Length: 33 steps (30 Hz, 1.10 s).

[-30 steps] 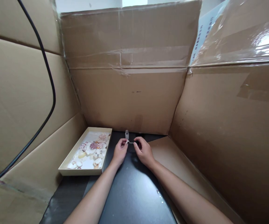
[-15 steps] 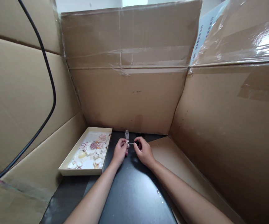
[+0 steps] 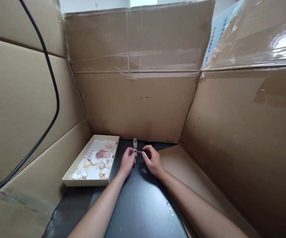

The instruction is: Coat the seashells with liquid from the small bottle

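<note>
My left hand pinches a small pale item at its fingertips; the item is too small to name. My right hand is closed on the dark handle of a thin light stick. The stick points left, and its tip is at the small pale item. Just behind the fingertips a small clear bottle with a whitish label stands upright and uncapped on the dark table.
At the left, a cream tray shows shells on its bottom. Cardboard walls enclose the back and both sides. A flat cardboard flap lies under my right forearm. A black cable hangs at the left.
Both hands stay nearly in place. The small pale item and the dark handle have turned slightly in the fingers.
</note>
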Tool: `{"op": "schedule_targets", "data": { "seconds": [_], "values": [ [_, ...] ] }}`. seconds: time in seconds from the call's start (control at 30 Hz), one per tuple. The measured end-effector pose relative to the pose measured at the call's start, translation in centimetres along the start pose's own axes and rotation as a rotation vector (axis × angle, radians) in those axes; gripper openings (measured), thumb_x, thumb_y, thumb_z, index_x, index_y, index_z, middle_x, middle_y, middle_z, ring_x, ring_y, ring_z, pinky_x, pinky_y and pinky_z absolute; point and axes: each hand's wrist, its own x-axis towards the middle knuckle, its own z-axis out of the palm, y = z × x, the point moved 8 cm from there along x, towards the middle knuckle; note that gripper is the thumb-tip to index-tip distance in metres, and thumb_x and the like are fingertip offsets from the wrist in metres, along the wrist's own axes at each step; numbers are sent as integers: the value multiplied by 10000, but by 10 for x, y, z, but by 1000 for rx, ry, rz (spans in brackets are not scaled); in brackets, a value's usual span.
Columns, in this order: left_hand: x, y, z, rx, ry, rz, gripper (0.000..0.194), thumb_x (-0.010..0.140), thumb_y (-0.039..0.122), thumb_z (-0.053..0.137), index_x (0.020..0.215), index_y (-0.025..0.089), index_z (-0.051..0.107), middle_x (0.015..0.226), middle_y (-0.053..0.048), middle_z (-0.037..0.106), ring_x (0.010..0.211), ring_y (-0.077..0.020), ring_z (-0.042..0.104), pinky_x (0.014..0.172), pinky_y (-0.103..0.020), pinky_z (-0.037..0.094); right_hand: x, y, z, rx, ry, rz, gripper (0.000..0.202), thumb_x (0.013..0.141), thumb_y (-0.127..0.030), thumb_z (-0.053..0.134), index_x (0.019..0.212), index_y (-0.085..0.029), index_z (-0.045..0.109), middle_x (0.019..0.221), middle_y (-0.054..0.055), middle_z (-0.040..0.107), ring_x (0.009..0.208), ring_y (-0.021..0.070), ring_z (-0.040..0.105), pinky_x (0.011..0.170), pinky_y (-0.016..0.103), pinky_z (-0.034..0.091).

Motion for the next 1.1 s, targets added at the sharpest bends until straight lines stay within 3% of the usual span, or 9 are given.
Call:
{"op": "schedule_targets", "data": {
  "seconds": [0.5, 0.93, 1.1],
  "values": [
    [4, 6, -3, 81, 28, 127, 155, 720, 293, 598, 782, 160, 548, 700, 23, 528, 644, -108, 488, 631, -213, 383, 0, 0, 0, -18, 2, -10, 170, 870, -318, 494, 962, -183, 543, 801, 7, 554, 619, 121, 472, 600, 239, 384],
    [2, 10, 0, 103, 11, 153, 148, 725, 291, 590, 772, 170, 520, 690, 25, 505, 629, -105, 471, 607, -212, 380, 0, 1, 0, -14, -4, 2, 168, 882, -323, 469, 949, -187, 540, 805, 8, 562, 629, 125, 477, 606, 242, 384],
    [0, 2, 0, 63, 1, 63, 121, 730, 270, 546, 774, 188, 468, 629, 61, 453, 489, -74, 407, 483, -193, 340, 0, 0, 2, -3, -37, 14, 177, 871, -328, 461, 924, -183, 549, 760, -3, 556, 614, 121, 470, 590, 239, 372]
  ]
}}
